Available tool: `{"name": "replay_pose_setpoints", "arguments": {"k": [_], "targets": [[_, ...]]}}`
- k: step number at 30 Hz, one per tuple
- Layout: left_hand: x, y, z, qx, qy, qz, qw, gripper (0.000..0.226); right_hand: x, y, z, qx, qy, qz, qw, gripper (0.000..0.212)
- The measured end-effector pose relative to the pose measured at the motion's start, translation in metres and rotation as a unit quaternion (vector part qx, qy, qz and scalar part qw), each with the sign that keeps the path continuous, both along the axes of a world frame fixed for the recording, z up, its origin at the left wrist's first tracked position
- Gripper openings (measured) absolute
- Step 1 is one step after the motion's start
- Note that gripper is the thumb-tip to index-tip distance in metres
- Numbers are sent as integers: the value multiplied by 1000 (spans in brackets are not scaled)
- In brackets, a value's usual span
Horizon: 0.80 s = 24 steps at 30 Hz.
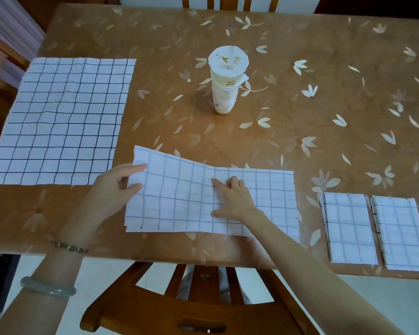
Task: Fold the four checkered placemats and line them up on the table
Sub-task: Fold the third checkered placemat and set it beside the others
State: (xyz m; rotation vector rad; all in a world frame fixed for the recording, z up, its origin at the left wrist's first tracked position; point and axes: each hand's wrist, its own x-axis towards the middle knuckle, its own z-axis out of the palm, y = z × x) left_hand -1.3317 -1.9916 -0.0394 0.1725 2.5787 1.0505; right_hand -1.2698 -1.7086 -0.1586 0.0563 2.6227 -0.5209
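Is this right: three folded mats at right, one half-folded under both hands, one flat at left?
Not quite. The head view shows two folded mats at right, not three. The half-folded mat under the left hand and right hand and the flat mat at left are correct.

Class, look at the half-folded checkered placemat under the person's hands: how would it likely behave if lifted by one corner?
The half-folded placemat probably flops: its far-left corner already lifts and curves near the left hand. It looks thin and light, lying almost flat under the right hand. It likely keeps creases, like the two folded placemats on the table.
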Motion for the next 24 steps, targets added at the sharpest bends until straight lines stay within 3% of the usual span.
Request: {"name": "replay_pose_setpoints", "arguments": {"k": [5, 12, 16, 19, 21, 24], "targets": [[1, 32, 29, -40, 45, -48, 997, 52, -2, -1, 5, 5, -7, 7, 1000, 103], [15, 86, 59, 0, 8, -117, 993, 66, -7, 7, 4, -24, -40, 22, 999, 112], [30, 133, 67, -13, -6, -151, 988, 73, 8, 40, 9, -203, -24, -125, 971, 100], [41, 168, 64, -6, -29, -175, 984, 74, 34, 88, 13, -128, 55, -248, 959, 70], [49, 192, 59, -4, -37, -202, 979, 74, 52, 118, 14, -96, 54, -328, 938, 62], [61, 230, 40, -42, -36, -248, 967, 74, 65, 140, 10, -138, 22, -392, 909, 44]]}}
